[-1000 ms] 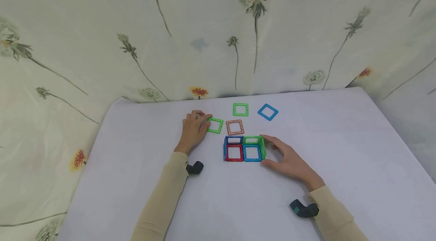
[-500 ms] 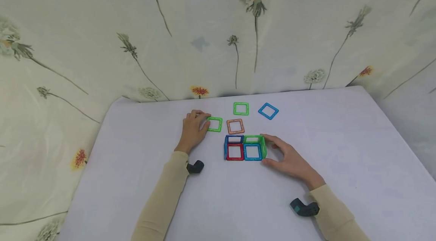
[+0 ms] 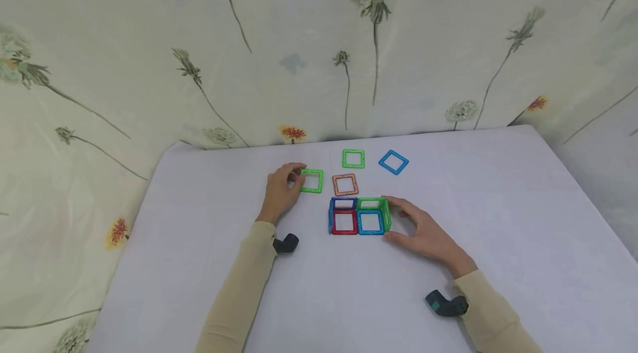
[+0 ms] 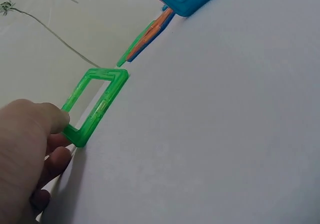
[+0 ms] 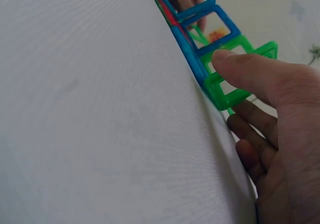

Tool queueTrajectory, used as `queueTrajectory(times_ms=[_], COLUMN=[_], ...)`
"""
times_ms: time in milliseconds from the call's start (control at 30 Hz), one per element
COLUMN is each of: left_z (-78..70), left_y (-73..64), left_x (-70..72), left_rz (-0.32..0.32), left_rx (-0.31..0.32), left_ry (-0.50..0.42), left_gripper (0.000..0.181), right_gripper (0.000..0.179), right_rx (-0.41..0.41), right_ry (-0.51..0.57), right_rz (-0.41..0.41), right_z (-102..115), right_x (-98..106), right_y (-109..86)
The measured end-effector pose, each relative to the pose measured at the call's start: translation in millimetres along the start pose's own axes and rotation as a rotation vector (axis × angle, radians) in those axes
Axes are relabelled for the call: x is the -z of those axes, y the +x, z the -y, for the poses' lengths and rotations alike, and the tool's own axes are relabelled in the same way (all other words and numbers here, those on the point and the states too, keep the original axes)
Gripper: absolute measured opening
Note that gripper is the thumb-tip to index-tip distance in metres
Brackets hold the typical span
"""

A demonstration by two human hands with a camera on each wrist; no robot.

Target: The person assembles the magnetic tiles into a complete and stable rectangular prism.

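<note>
My left hand (image 3: 281, 191) pinches a green square magnetic tile (image 3: 320, 181) by its left edge. In the left wrist view that tile is tilted, the thumb on its near side. My right hand (image 3: 423, 234) holds the upright green tile (image 3: 386, 218) at the right end of a small tile structure, thumb at the front edge and index finger at the back. The structure's base is a red tile (image 3: 344, 232) beside a light blue tile (image 3: 371, 232). A dark blue tile (image 3: 345, 199) and another green tile (image 3: 369, 199) stand along its back; a blue tile (image 3: 330, 217) stands at its left.
An orange tile (image 3: 345, 194) lies just behind the structure. Farther back on the white-covered table (image 3: 319, 297) are a green tile (image 3: 354, 167) and a blue tile (image 3: 389, 168) turned like a diamond. A flowered cloth (image 3: 279, 54) hangs behind.
My left hand has turned the pinched green tile slightly and shifted it a little left and back, its fingers curling more. The right hand and the structure stay in place.
</note>
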State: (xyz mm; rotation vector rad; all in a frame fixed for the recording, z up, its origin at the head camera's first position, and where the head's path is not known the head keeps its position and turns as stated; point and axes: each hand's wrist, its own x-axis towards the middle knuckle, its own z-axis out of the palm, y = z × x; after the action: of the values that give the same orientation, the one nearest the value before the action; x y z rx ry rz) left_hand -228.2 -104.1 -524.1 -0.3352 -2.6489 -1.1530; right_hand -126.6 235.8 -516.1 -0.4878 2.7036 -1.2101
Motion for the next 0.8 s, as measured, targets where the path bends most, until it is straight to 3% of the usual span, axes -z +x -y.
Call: queueTrajectory(times_ms=[467, 800], left_z=[-1.6, 1.6], left_y=[-4.6, -11.8], left_x=[6.6, 12.2], left_rz=[-0.018, -0.085], left_rx=[0.057, 0.084], left_ry=[-0.244, -0.408], left_gripper=[0.023, 0.029], right_gripper=[0.073, 0.072], right_rx=[0.002, 0.001], right_ry=[0.016, 0.021], right_rz=[0.006, 0.013], right_z=[1.9, 4.2], right_x=[2.7, 3.6], right_y=[-0.8, -0.6])
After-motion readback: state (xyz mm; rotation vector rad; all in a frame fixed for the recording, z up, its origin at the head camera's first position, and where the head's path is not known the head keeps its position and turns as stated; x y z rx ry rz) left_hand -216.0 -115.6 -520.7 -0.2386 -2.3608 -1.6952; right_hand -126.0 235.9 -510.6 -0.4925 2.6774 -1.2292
